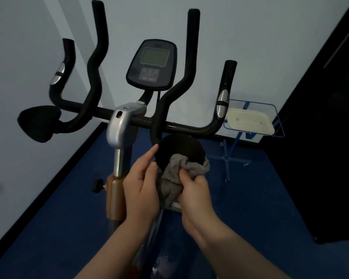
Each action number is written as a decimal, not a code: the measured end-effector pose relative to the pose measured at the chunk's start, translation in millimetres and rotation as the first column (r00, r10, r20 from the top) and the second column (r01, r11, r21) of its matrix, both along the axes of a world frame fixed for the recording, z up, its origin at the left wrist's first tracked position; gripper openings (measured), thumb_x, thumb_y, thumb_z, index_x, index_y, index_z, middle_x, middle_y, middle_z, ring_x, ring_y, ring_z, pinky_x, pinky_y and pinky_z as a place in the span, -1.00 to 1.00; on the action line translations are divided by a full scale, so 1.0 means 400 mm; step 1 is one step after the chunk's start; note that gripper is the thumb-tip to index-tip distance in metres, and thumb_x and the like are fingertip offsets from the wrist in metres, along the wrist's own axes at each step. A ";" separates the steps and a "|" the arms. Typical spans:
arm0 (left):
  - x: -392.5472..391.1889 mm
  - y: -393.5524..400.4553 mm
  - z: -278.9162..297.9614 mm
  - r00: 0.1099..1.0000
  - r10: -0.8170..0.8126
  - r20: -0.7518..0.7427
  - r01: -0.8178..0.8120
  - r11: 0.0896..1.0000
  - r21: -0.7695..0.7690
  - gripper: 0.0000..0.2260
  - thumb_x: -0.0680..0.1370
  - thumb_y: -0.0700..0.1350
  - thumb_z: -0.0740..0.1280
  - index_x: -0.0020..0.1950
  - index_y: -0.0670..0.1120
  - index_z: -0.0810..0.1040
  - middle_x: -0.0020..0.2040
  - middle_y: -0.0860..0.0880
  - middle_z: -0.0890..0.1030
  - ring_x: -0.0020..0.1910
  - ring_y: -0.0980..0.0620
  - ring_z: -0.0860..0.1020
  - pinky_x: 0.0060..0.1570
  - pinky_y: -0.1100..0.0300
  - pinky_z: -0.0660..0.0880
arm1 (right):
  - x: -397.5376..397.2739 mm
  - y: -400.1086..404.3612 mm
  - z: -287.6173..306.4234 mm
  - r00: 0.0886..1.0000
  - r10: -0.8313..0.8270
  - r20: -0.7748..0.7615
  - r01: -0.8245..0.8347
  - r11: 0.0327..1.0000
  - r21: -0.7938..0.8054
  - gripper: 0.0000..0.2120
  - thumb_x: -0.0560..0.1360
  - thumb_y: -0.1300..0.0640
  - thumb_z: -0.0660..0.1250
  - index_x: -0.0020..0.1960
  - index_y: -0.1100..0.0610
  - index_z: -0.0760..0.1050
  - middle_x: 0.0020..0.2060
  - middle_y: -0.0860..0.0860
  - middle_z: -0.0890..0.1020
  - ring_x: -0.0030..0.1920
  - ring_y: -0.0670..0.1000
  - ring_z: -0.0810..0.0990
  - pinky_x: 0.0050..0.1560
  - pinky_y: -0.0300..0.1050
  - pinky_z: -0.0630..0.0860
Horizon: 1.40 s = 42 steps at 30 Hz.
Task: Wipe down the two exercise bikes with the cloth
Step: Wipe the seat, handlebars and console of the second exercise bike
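The scene is dim and bluish, lit softly with no clear source in view. The pale wall (250, 37) is the brightest area, while the dark panel (320, 158) at right falls to near black without detail. Small highlights sit on the silver clamp (119, 125) and the grip sensors (223, 103). Wide-angle distortion bends straight lines toward the edges. Fine detail is soft and slightly smeared throughout.
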State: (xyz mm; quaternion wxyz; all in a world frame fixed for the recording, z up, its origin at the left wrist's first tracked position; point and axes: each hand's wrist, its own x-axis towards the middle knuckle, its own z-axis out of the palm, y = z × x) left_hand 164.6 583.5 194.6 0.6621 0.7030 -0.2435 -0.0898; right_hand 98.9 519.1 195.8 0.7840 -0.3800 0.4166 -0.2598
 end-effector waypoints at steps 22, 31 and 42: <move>-0.116 -0.197 0.023 0.920 0.311 0.238 -0.338 0.938 0.080 -0.56 0.56 0.06 0.11 0.43 -0.01 0.37 0.49 0.12 0.28 0.52 0.22 0.09 0.48 0.27 -0.03 | -0.142 -0.369 0.175 0.903 0.301 -0.306 -0.428 0.578 -0.695 -0.76 0.45 -0.10 0.38 0.03 -0.17 0.36 -0.24 -0.13 0.71 -0.29 -0.13 0.69 -0.42 -0.16 0.61; -0.035 -0.262 0.060 0.778 0.387 0.495 -0.539 0.816 0.208 -0.66 0.55 -0.13 0.29 0.33 -0.05 0.46 0.36 0.07 0.40 0.39 0.08 0.32 0.41 0.12 0.21 | 0.058 -0.478 0.207 0.864 0.019 -0.503 -0.470 -0.328 -0.820 -0.80 0.54 -0.18 0.21 0.01 -0.07 0.37 -0.32 -0.14 0.52 -0.33 -0.04 0.46 -0.38 -0.15 0.23; -0.018 -0.256 0.031 0.725 0.355 0.590 -0.600 0.746 0.288 -0.70 0.51 -0.10 0.20 0.21 0.00 0.54 0.26 0.10 0.55 0.24 0.14 0.46 0.26 0.27 0.24 | 0.224 -0.448 0.114 0.564 0.117 -0.818 -0.732 -0.389 -0.560 -0.66 0.55 -0.21 0.16 0.03 0.01 0.53 -0.07 0.06 0.65 -0.03 0.13 0.59 -0.22 -0.10 0.34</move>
